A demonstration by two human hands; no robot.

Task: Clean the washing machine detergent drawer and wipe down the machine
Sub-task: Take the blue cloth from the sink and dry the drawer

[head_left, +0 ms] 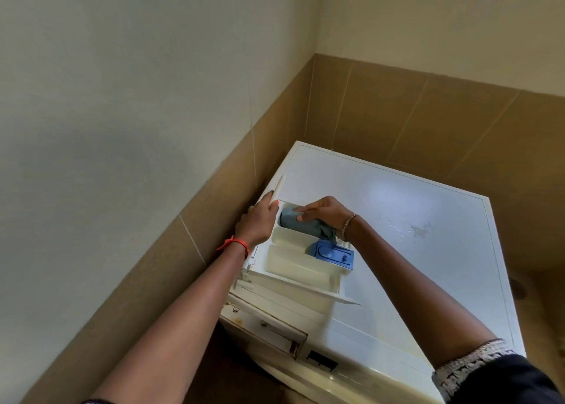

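The white detergent drawer (pixel 293 266) lies on top of the white washing machine (pixel 412 220), out of its slot, with a blue insert (pixel 333 255) in one compartment. My left hand (pixel 260 223) grips the drawer's front panel at the far left end. My right hand (pixel 324 212) presses a grey-blue cloth (pixel 290 221) into the farthest compartment, fingers laid over it and part of the cloth bunched under the palm.
The empty drawer slot (pixel 269 330) gapes at the machine's front left corner. Tan tiled walls (pixel 428 113) close in on the left and behind the machine. Dried smears (pixel 419 229) mark the lid to the right. Floor shows at far right.
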